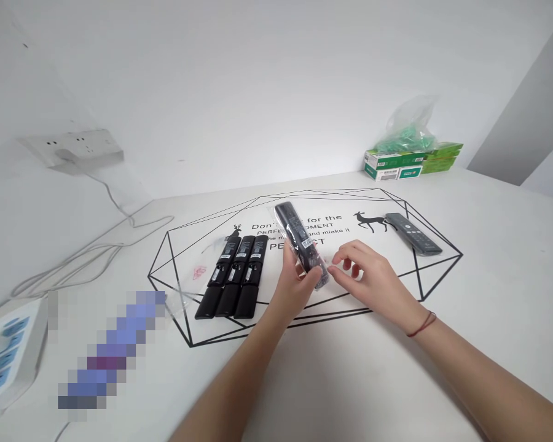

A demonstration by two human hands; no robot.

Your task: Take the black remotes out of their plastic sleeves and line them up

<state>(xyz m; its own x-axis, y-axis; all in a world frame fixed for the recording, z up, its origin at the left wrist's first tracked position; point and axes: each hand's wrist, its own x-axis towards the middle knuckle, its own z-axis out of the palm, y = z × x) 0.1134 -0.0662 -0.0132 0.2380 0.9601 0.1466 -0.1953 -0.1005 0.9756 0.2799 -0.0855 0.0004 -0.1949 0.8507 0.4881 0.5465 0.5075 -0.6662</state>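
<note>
My left hand [299, 282] is closed around a black remote control [298, 230] in a clear plastic sleeve, lifted and tilted over the table, its labelled back facing up. Close beside the sleeve's lower end is my right hand [368, 273], thumb and index fingertips slightly apart, other fingers curled; I see nothing held in it. To the left lie three black remotes [234, 264] side by side, face down, with open battery compartments. Their detached battery covers [227, 302] lie just below them. Another remote [413, 234] rests face up on the right, apparently wrapped in film.
Green-and-white boxes [394, 167] stand against the wall at the back right, a plastic bag [408, 132] on top. Loose cables [96, 245] and a power strip [16, 356] occupy the left. A pink rubber band [200, 272] and a blurred-out purple item [120, 344] are nearby.
</note>
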